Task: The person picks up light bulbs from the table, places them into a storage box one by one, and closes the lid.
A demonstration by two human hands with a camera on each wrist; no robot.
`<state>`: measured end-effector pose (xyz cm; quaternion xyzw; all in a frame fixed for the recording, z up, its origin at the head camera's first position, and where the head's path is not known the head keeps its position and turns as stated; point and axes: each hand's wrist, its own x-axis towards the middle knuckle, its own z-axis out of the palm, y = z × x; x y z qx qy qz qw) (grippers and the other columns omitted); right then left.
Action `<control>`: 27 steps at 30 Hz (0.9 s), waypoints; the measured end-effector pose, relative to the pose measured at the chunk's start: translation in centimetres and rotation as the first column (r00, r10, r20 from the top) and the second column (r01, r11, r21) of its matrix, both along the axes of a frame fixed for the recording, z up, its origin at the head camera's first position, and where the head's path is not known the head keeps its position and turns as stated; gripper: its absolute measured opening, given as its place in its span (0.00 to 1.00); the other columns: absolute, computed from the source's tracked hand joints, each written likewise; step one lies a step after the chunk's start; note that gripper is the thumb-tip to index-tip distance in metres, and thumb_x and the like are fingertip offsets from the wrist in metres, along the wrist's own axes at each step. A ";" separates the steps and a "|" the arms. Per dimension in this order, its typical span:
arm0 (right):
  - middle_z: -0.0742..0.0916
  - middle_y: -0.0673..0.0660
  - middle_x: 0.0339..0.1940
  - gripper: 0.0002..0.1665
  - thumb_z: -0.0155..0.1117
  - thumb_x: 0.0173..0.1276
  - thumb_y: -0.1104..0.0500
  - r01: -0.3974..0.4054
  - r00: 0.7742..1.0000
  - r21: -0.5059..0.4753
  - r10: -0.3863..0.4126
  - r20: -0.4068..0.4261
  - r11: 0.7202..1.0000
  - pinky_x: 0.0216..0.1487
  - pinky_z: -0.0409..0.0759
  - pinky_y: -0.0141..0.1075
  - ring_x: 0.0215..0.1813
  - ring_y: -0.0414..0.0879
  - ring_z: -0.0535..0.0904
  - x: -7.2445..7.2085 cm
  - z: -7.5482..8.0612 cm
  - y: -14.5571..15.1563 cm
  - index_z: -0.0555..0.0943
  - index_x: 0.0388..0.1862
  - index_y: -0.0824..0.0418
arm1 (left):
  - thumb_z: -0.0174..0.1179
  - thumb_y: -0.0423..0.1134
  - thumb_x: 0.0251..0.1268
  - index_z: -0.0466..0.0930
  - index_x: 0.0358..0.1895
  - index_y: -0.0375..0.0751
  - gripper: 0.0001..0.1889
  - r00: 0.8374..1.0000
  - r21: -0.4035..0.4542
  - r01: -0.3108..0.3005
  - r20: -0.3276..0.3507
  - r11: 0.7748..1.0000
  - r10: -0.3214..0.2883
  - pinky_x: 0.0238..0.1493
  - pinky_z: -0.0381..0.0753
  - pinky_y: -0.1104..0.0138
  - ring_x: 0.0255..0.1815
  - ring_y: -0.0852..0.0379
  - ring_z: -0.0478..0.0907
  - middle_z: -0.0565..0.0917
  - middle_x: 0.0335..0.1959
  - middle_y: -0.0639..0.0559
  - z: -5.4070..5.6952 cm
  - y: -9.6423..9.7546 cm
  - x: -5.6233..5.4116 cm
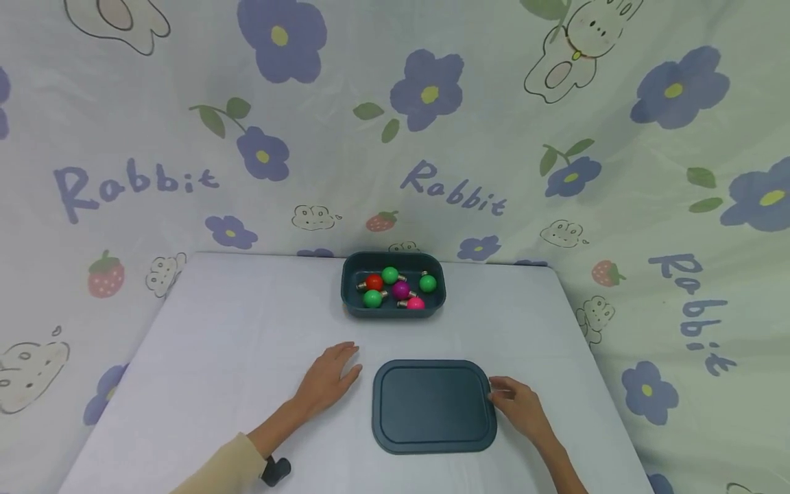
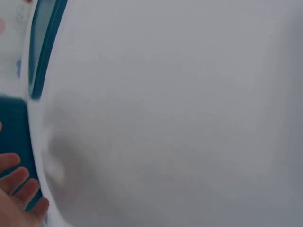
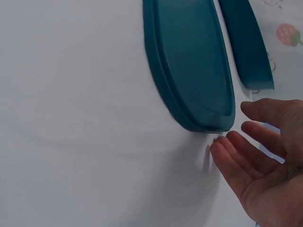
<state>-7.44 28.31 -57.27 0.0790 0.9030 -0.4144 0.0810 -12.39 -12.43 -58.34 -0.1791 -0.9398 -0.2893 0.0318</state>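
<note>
A dark teal rectangular lid (image 1: 434,406) with a raised rim lies flat on the white table. Just off its right edge is my right hand (image 1: 518,408), fingers slightly bent and the palm facing the lid. The right wrist view shows a small gap between this hand (image 3: 272,165) and the lid (image 3: 196,61). My left hand (image 1: 327,377) hovers left of the lid, fingers loosely extended and holding nothing. Behind the lid stands a matching open box (image 1: 393,313) with several small coloured bulbs in it, among them a red bulb (image 1: 374,282) and a purple bulb (image 1: 401,290).
White cloth covers the table (image 1: 247,309). A curtain (image 1: 345,137) printed with flowers and rabbits hangs behind and along the sides. Under the left sleeve (image 1: 225,463) a black device (image 1: 276,472) shows at the wrist.
</note>
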 end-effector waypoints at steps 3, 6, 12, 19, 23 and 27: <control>0.88 0.61 0.48 0.22 0.69 0.65 0.59 -0.003 1.000 0.027 0.003 0.008 1.000 0.46 0.84 0.48 0.52 0.59 0.84 0.4 0.0 -0.2 0.82 0.57 0.65 | 0.62 0.45 0.70 0.80 0.60 0.35 0.22 1.000 -0.031 0.011 0.027 0.999 -0.010 0.60 0.75 0.50 0.61 0.44 0.75 0.80 0.59 0.42 -0.1 0.7 2.0; 0.88 0.59 0.45 0.23 0.71 0.64 0.59 -0.007 1.000 0.069 0.007 0.000 0.998 0.43 0.85 0.46 0.49 0.57 0.84 0.7 -0.2 -0.4 0.82 0.57 0.66 | 0.63 0.46 0.68 0.83 0.56 0.36 0.20 1.000 -0.060 0.010 0.013 0.998 -0.009 0.54 0.79 0.52 0.55 0.46 0.78 0.82 0.53 0.45 -0.1 1.4 3.4; 0.86 0.52 0.39 0.25 0.73 0.63 0.59 -0.008 1.000 0.129 0.008 -0.002 0.992 0.38 0.84 0.40 0.42 0.48 0.84 1.4 -0.7 -0.5 0.82 0.57 0.68 | 0.66 0.47 0.65 0.85 0.51 0.37 0.19 1.000 -0.092 -0.023 -0.013 0.996 0.021 0.53 0.77 0.52 0.54 0.47 0.76 0.81 0.53 0.46 -0.4 2.5 5.2; 0.84 0.51 0.36 0.26 0.72 0.62 0.59 0.033 0.999 0.142 -0.037 0.023 0.989 0.38 0.83 0.40 0.41 0.47 0.82 2.4 -0.8 -0.9 0.81 0.56 0.71 | 0.63 0.50 0.67 0.80 0.60 0.32 0.27 1.000 -0.138 0.031 0.000 0.990 -0.031 0.64 0.66 0.44 0.64 0.41 0.67 0.73 0.63 0.41 -0.9 3.5 7.3; 0.83 0.51 0.35 0.26 0.73 0.62 0.60 0.037 0.999 0.142 -0.038 0.003 0.989 0.38 0.83 0.38 0.40 0.46 0.82 2.8 -0.9 -1.2 0.81 0.56 0.72 | 0.63 0.50 0.66 0.77 0.62 0.30 0.29 0.999 -0.119 0.035 0.007 0.992 -0.034 0.66 0.61 0.42 0.65 0.41 0.65 0.70 0.66 0.40 -1.2 3.8 7.8; 0.82 0.52 0.35 0.26 0.73 0.62 0.60 0.042 0.999 0.133 -0.039 -0.023 0.990 0.37 0.82 0.36 0.40 0.46 0.81 2.9 -1.0 -1.3 0.81 0.56 0.73 | 0.64 0.50 0.66 0.76 0.64 0.29 0.31 0.999 -0.064 0.017 0.039 0.998 -0.014 0.67 0.57 0.39 0.67 0.41 0.63 0.68 0.68 0.40 -1.6 4.1 7.9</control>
